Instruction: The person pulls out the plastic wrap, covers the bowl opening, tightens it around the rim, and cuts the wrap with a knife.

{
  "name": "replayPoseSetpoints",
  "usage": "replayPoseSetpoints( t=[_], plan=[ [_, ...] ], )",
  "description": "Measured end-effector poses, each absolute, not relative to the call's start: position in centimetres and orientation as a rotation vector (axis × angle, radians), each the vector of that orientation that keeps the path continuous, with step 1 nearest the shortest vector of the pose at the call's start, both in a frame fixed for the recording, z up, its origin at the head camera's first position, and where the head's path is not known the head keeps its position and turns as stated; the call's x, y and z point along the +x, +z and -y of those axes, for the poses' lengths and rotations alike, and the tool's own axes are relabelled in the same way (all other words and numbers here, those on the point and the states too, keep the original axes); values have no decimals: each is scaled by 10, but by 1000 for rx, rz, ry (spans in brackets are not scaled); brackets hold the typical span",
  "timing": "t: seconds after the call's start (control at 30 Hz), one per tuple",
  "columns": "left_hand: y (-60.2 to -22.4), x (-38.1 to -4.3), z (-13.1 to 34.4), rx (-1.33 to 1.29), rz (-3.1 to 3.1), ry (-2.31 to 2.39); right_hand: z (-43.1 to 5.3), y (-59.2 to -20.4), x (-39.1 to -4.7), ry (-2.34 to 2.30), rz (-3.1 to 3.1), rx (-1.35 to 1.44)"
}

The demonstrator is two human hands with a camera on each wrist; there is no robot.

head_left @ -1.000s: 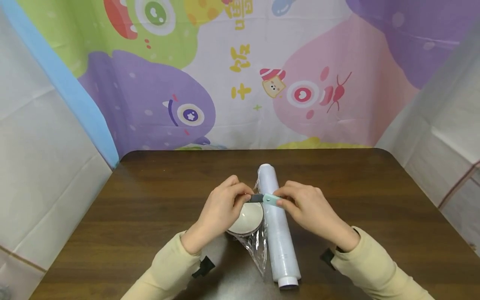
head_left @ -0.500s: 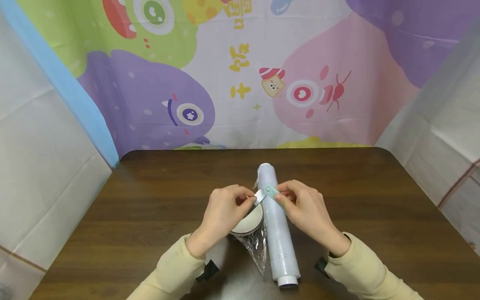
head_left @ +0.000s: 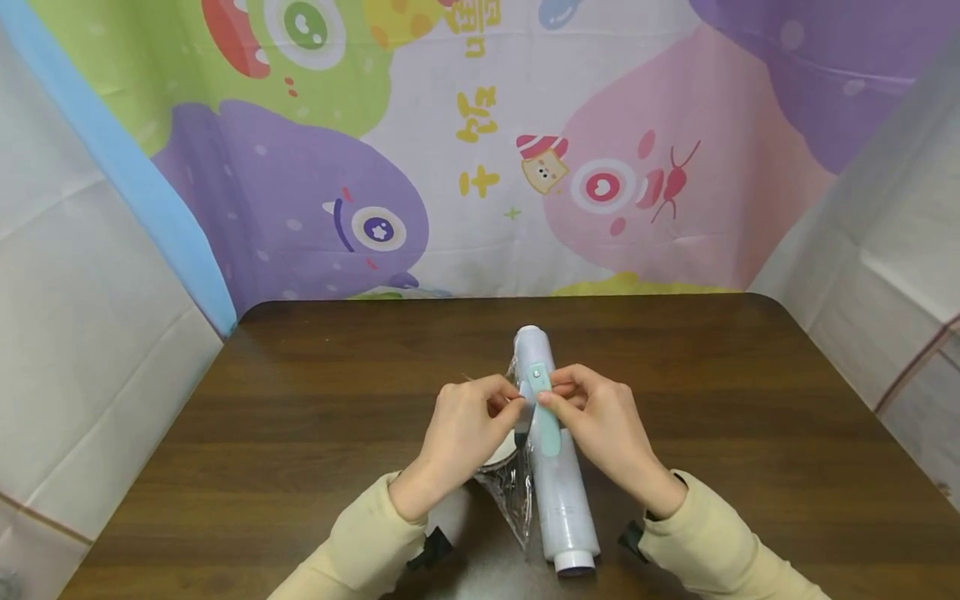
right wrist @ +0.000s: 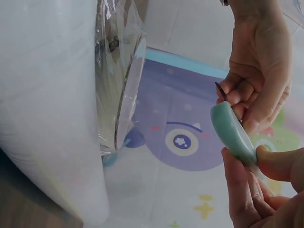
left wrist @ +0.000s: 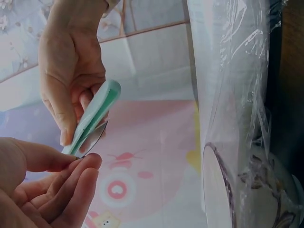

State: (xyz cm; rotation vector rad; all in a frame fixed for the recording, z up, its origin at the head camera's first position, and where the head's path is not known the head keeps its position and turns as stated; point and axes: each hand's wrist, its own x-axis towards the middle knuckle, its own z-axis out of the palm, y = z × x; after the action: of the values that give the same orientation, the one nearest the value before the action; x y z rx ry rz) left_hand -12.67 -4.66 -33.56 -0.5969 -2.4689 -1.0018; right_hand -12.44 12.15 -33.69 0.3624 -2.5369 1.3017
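Both hands meet over the table on a small folding knife with a mint-green handle point(head_left: 548, 429). My right hand point(head_left: 607, 425) pinches the handle near its pivot end. With thumb and fingertips, my left hand point(head_left: 467, 429) pinches the blade point(left wrist: 96, 137), which stands at a narrow angle to the handle. Under the hands lies a long roll of cling film point(head_left: 566, 504). To its left, a white bowl point(head_left: 501, 455) is partly hidden by my left hand. Loose clear film point(head_left: 513, 500) hangs wrinkled between the bowl and the roll.
The dark wooden table point(head_left: 300, 400) has rounded far corners. A cartoon-printed curtain point(head_left: 480, 250) hangs behind its far edge, and pale panels point(head_left: 75, 333) stand at both sides. In the left wrist view the bowl's outside point(left wrist: 266, 185) shows a brown floral pattern.
The knife's handle has swung round to point toward the person, and the angle between blade and handle has narrowed. Both hands have moved closer together; roll and bowl stay put.
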Motion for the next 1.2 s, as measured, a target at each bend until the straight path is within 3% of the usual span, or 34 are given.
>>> replayPoseSetpoints(
  t=[0.8,1.2],
  plan=[
    [-341,-130,44,-659,2453,-1086,-120,-338,-125,1492,2509,325],
    [-348,-161,74,-540,2532,-1155,-158,-342,-138,1122,2601,227]
  ],
)
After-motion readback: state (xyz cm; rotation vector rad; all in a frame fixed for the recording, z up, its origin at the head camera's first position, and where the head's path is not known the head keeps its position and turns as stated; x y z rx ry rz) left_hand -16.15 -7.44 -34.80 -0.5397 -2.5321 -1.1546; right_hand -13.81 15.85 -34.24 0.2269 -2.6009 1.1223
